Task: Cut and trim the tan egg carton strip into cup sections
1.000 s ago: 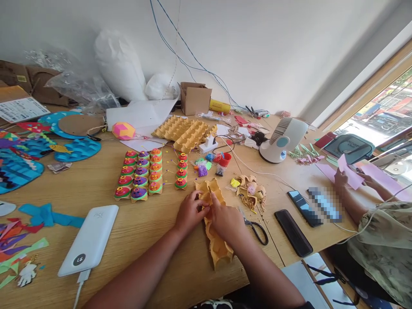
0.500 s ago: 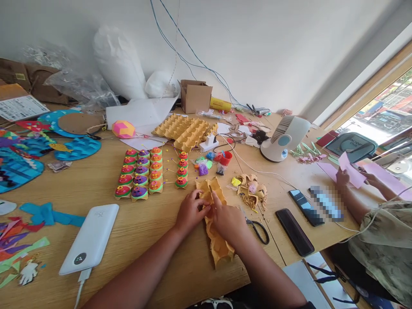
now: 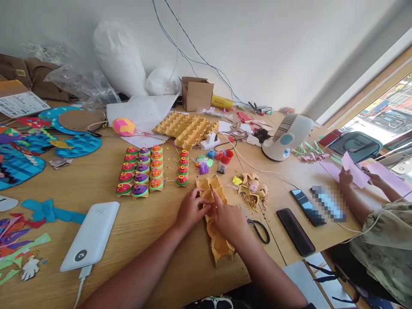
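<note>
The egg-carton strip (image 3: 220, 246) lies on the desk (image 3: 144, 231) directly before the person, its long axis running away from the body and leaning slightly left at the far end. Both hands touch it at about mid-length: the left hand (image 3: 192, 210) at its left edge, the right hand (image 3: 230, 221) over its right side, so neither is clearly nearer. The strip's near end lies between the forearms.

The left hand is bent, fingers arched over the edge and thumb close to the forefinger; whether they pinch the strip cannot be told. The right hand points its forefinger forward along the strip, other fingers curled beneath; what they grip is hidden.
</note>
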`<state>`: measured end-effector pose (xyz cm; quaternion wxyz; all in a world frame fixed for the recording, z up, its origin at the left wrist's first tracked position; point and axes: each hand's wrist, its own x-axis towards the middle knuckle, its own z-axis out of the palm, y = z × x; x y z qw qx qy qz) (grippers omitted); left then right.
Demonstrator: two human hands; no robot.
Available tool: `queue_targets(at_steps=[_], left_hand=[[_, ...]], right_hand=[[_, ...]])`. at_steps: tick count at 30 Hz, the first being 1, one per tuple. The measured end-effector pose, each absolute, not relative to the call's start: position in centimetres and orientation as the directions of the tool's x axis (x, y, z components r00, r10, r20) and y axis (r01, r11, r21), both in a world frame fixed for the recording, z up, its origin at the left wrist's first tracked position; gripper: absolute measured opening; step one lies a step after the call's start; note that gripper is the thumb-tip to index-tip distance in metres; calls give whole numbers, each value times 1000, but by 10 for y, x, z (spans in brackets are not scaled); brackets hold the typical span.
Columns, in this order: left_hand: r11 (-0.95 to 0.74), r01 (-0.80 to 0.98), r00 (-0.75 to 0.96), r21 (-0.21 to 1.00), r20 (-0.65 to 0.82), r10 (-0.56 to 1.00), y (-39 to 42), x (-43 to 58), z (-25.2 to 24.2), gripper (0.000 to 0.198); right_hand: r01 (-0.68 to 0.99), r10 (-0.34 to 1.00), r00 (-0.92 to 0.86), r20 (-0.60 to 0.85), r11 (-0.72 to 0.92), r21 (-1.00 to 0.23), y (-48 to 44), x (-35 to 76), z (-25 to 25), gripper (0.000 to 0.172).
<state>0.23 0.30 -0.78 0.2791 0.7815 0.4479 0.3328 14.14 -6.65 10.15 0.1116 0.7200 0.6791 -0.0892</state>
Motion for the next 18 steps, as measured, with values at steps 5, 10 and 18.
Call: queue_targets(at_steps=[5,10,18], left_hand=[[-441,521,376,731,267,887,3,2,-8,10],[-450,515,373,730,282,884,3,3,-9,11],[-480,509,401,715,296,867,4,1,-9,12]], right_hand=[[998,952,55,-302,-46,38,-80,141,103,64],[997,957,61,-285,-45,61,-63,141,101,63],[995,943,50,-329,-17,101,-77,147,107,62]])
